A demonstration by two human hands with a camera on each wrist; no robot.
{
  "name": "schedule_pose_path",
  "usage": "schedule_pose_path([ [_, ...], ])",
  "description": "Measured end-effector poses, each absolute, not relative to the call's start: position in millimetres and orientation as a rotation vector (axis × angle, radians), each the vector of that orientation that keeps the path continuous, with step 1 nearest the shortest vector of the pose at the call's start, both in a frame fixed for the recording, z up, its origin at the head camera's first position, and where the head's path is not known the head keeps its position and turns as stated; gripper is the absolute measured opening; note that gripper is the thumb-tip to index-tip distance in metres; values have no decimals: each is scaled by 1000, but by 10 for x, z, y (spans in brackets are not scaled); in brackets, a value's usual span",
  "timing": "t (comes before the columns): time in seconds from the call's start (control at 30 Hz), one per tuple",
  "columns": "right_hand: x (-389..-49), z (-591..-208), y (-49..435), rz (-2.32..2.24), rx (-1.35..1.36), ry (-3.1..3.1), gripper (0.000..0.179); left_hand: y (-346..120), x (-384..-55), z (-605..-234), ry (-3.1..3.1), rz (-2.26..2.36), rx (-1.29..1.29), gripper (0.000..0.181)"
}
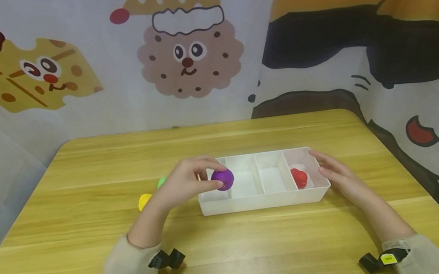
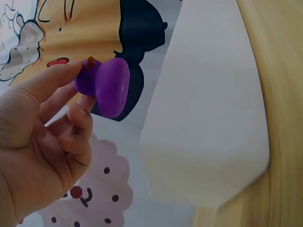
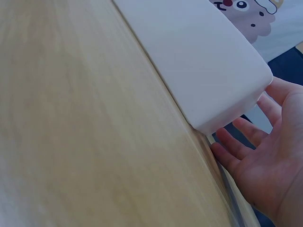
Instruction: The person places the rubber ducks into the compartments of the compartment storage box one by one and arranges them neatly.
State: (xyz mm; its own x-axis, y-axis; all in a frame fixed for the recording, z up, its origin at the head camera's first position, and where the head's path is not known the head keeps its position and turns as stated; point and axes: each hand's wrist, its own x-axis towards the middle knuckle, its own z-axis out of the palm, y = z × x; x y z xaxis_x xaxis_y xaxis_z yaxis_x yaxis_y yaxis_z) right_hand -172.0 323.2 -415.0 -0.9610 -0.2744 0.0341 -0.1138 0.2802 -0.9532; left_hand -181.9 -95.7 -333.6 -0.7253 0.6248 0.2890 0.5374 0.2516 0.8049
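Taking the centre of the white tray (image 1: 264,201) as the clock's middle, with twelve at the far side, the left hand (image 1: 184,184) reaches in from nine o'clock. Its thumb and fingers pinch a purple toy (image 1: 226,179), which bears a small orange bit; in the head view the toy overlaps the divider nearest the nine o'clock end, held up clear of the tray's floor.

At three o'clock, the right hand (image 1: 340,176) rests against the tray's end wall, fingers loosely bent and spread, grasping nothing. Just inside that end, a red toy (image 1: 300,178) lies in the last of four compartments.

Out toward nine o'clock on the worktop (image 1: 264,254), beyond the tray, are a yellow item (image 1: 144,201) and a green item (image 1: 161,181), both partly hidden by the left hand and its wrist. A printed cloth (image 1: 101,41) hangs at twelve.
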Motion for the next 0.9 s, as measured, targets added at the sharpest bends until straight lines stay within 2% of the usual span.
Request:
schedule_pose_path([
  [0.9, -1706, -4153, 3219, -1773, -361, 2394, 51, -180, -2013, -3361, 2409, 1496, 1157, 25],
])
